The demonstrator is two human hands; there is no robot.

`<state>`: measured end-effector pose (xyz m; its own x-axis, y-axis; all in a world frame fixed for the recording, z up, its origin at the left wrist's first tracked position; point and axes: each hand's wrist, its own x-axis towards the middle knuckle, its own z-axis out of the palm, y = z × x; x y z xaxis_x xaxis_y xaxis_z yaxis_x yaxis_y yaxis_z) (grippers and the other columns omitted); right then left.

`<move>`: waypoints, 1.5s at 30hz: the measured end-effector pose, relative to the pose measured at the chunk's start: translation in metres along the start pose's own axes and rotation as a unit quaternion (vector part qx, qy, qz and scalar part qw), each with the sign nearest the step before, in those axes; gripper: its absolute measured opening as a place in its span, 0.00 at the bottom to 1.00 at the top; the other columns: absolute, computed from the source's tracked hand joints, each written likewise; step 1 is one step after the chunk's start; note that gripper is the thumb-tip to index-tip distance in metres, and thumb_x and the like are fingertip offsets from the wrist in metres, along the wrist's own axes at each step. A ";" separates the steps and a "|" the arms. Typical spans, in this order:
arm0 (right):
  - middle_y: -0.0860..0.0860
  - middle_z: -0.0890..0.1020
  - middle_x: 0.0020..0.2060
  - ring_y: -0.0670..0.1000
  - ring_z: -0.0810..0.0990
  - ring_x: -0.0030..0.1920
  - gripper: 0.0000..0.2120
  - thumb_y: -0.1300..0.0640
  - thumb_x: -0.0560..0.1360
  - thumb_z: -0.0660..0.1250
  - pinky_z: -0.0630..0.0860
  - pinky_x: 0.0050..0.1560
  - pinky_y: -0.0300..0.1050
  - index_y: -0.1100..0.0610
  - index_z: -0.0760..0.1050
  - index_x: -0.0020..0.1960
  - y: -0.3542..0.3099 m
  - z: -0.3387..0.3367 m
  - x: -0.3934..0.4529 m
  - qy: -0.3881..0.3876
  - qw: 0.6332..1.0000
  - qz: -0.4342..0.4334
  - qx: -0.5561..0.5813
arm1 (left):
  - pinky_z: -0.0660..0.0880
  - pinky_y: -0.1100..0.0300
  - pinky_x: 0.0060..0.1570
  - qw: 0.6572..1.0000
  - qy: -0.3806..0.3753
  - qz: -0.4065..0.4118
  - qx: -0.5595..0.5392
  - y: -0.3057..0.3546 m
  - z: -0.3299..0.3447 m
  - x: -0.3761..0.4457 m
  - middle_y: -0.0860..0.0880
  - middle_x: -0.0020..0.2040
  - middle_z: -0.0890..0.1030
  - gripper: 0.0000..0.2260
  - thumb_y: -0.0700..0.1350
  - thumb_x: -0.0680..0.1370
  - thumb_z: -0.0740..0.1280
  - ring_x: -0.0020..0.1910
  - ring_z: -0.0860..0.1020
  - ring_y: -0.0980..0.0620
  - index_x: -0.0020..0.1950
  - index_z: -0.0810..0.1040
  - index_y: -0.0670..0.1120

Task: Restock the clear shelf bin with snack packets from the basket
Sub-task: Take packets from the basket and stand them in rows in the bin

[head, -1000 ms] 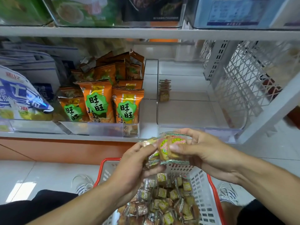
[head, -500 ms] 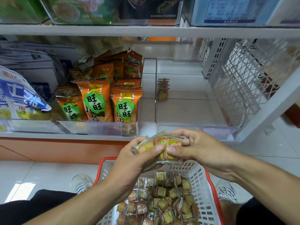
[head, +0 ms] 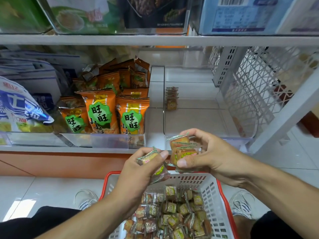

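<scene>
Closest to me is the basket, white plastic with a red rim, sitting on the floor between my two sneakers, and it's holding a heap of small square snack packets, way too many and too jumbled to count. Just above its far rim are my two hands, near each other but not touching. My left hand is curled around packets, looks like two, with the thumb tip pressed on the top one and the rest tucked against my palm and fingers. My right hand grips a little stack, I count three, stood on edge with the crimped ends sticking up; my thumb sits across the front of the lowest one and my fingers wrap round the back. Past my hands is the shelf edge, and right behind my right hand is the clear bin, nearly bare, with just one short row of the same packets standing against its left wall, count unclear. Left of that is another clear bin full of orange bags, three standing up front and more piled behind. Further left there's a blue and white bag.
</scene>
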<state>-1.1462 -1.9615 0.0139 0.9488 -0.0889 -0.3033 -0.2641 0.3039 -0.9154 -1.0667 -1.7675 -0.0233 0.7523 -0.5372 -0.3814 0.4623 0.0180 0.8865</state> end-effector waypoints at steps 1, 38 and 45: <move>0.54 0.83 0.54 0.59 0.85 0.48 0.29 0.71 0.57 0.81 0.84 0.44 0.52 0.56 0.79 0.55 0.000 0.000 0.000 0.001 1.000 -0.012 -0.006 | 0.83 0.52 0.45 1.000 0.001 -0.001 0.003 0.000 0.000 0.000 0.39 0.51 0.86 0.19 0.51 0.68 0.80 0.43 0.85 0.45 0.52 0.82 0.42; 0.56 0.78 0.59 0.61 0.80 0.59 0.21 0.64 0.70 0.70 0.79 0.56 0.50 0.53 0.76 0.62 -0.038 -0.057 0.157 0.162 0.688 0.049 -0.706 | 0.84 0.54 0.43 0.999 -0.042 0.020 0.023 0.031 0.040 0.034 0.40 0.58 0.82 0.52 0.53 0.56 0.84 0.46 0.87 0.44 0.77 0.64 0.61; 0.62 0.73 0.63 0.65 0.74 0.65 0.31 0.62 0.74 0.71 0.74 0.57 0.53 0.61 0.61 0.72 -0.035 -0.049 0.184 0.195 0.687 0.031 -0.699 | 0.84 0.53 0.42 0.998 -0.057 -0.003 0.014 0.032 0.036 0.040 0.38 0.59 0.82 0.47 0.51 0.56 0.83 0.45 0.87 0.44 0.73 0.67 0.58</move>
<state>-0.9711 -2.0351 -0.0231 0.8817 -0.4466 -0.1522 -0.4688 -0.8658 -0.1750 -1.0389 -1.8189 -0.0012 0.6900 -0.6299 -0.3567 0.4527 -0.0090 0.8916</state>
